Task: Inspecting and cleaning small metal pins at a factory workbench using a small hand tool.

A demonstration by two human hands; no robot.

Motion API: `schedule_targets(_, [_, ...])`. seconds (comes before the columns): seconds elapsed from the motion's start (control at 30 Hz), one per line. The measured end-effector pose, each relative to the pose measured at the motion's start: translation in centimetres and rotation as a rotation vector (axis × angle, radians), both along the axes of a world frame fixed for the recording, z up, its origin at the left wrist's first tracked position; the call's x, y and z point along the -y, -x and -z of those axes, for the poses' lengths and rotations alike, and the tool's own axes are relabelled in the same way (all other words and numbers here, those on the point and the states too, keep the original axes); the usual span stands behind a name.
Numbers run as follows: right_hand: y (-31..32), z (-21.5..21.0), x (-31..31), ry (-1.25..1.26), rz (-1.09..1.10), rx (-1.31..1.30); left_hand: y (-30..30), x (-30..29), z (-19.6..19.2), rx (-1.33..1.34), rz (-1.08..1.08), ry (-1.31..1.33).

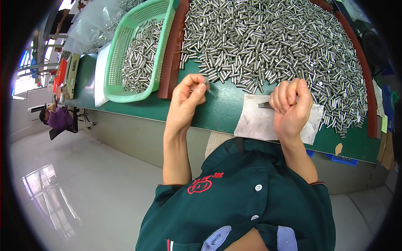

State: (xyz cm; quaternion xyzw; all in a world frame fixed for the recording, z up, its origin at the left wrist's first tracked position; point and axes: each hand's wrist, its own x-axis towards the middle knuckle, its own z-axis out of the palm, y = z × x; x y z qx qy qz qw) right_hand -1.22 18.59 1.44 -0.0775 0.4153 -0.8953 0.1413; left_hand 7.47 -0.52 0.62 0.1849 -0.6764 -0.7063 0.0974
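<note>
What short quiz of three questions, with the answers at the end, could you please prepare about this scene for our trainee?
1. True or false: the left hand is inside the green basket.

2. Multiple choice: what colour is the long bar between the basket and the large heap of metal pins?
A) Blue
B) Reddish-brown
C) White

3. Short answer: which hand holds the dark, flat strip?

Key:
1. False; it is outside the basket, to its right.
2. B
3. The right hand.
</note>
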Motion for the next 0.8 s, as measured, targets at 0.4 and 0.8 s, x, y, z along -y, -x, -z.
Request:
schedule_targets(0.4, [0.02,0.03,-0.14,0.048,-0.008,0.02,0.2,-0.11,0.81,-0.101,0.08,-0.468])
schedule_targets(0.8, [0.01,0.01,0.03,0.02,0.0,0.012,0.5,-0.04,0.44,-0.087,-0.153,0.083])
